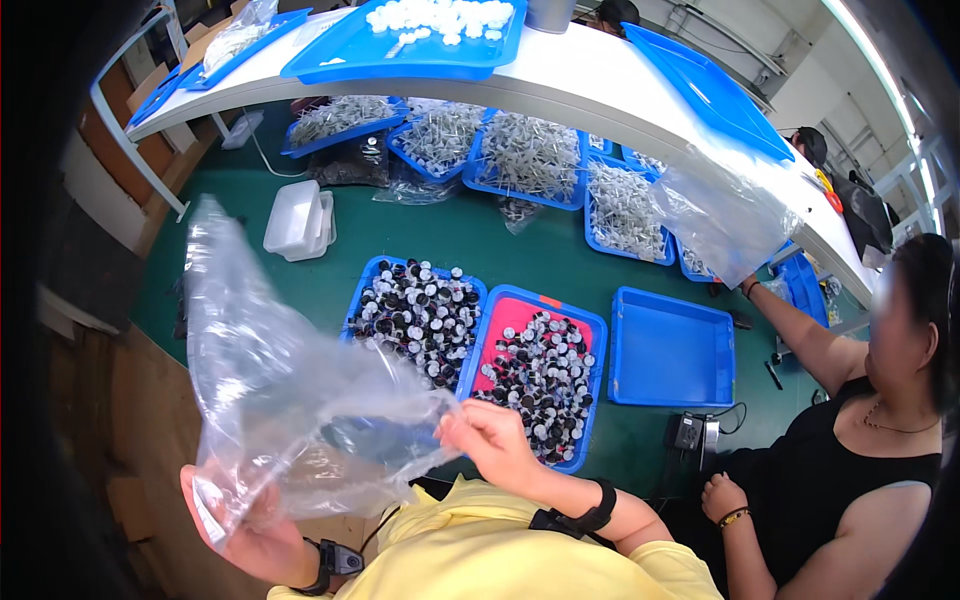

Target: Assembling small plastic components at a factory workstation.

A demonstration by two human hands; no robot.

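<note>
A large clear plastic bag (290,370) is stretched between my two hands, in front of my yellow shirt. My left hand (250,535) grips its lower left part, with the fingers seen through the film. At the other side, my right hand (495,440) pinches the bag's edge between thumb and fingers. Just beyond the bag stands a blue tray (478,292) filled with small black and clear round caps, partly covered by the film. Beside it, close to my right hand, a second blue tray (598,345) with a pink bottom holds more such caps.
A blue tray (670,350) with nothing in it lies to the right on the green table (250,265). A person (850,440) in black sits there, holding another clear bag (725,215). White containers (295,225) stand left; trays of thin white parts (530,150) sit under a white shelf (560,60).
</note>
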